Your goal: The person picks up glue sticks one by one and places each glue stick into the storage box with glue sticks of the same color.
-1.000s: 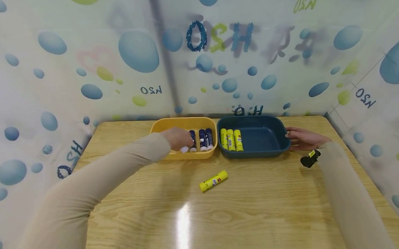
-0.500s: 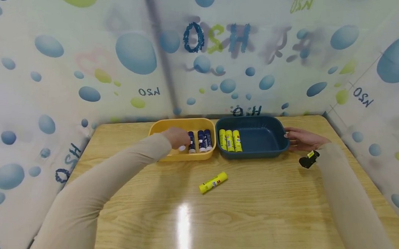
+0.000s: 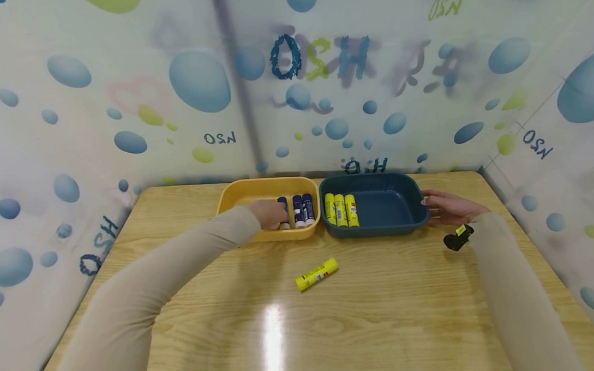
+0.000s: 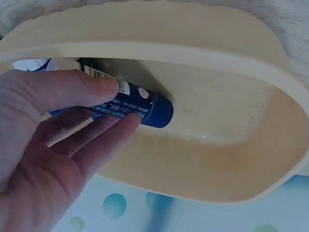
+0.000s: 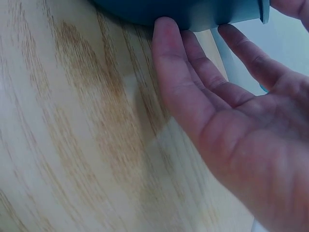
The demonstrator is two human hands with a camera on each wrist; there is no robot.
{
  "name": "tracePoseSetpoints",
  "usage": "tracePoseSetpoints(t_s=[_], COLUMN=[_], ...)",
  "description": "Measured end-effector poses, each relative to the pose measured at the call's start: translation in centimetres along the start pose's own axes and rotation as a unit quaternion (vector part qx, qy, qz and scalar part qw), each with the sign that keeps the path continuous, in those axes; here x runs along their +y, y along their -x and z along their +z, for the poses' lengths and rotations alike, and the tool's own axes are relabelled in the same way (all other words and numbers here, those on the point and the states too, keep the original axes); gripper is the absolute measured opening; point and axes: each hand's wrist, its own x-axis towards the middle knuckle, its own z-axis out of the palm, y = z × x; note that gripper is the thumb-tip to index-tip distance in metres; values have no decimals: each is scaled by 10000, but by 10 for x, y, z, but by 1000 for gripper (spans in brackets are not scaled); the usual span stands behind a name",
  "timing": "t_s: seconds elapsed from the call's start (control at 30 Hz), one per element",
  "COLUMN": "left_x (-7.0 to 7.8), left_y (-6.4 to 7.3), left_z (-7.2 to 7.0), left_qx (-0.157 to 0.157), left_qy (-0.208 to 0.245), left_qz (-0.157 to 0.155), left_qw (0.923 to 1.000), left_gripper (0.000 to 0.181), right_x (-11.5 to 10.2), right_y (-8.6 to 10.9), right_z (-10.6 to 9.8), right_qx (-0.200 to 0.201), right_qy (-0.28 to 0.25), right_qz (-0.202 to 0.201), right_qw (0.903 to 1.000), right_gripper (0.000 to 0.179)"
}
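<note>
Inside the yellow tray [image 3: 229, 201], my left hand [image 3: 269, 214] pinches a dark blue glue stick [image 4: 147, 105] between thumb and fingers, low near the tray's floor. Beside that hand in the head view lie several dark blue glue sticks with white ends, such as the glue stick [image 3: 298, 211]. My right hand [image 3: 450, 208] holds the right end of the dark blue tray [image 3: 387, 230], thumb at the rim and fingertips against the outer wall. Several yellow glue sticks [image 3: 340, 210] stand side by side at that tray's left end.
A loose yellow glue stick [image 3: 317, 274] lies slantwise on the wooden table [image 3: 380, 313], in front of the trays. The two trays stand side by side near a patterned wall covering [image 3: 200, 79]. A black strap piece [image 3: 458, 238] is at my right wrist.
My left hand has shifted slightly right and down inside the yellow tray; the white end seen under it earlier is now hidden. The right hand stays at the blue tray. The head view drifts slightly.
</note>
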Motion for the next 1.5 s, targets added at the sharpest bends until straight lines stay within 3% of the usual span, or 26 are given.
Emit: tracePoseSetpoints(t_s=[0.17, 0.47, 0.67, 0.8, 1.0, 1.23, 1.5], left_x=[0, 2, 3, 2, 2, 2, 0], left_y=[-2, -10, -14, -15, -13, -6, 2], left_z=[4, 2, 0, 1, -2, -11, -16], left_qx=[178, 231, 440, 496, 405, 318, -135], left_qy=[-376, -677, -633, -535, -566, -273, -52], left_qz=[-25, 143, 464, 436, 297, 109, -183], left_qw=[9991, 9973, 9959, 9964, 9971, 9991, 9997], left_gripper=[30, 36, 28, 25, 29, 35, 48], right_x=[2, 1, 1, 1, 0, -2, -1], right_y=[1, 0, -1, -1, -1, 2, 1], right_z=[-1, 0, -1, -1, -1, 0, 0], right_qx=[-40, -2, -61, -85, -21, -81, -185], right_qy=[-4, -39, 15, 37, -92, -179, -96], right_qz=[-22, -4, -29, -41, 18, 39, -12], right_qw=[10000, 10000, 10000, 9999, 10000, 9998, 9998], right_gripper=[65, 68, 68, 68, 67, 70, 71])
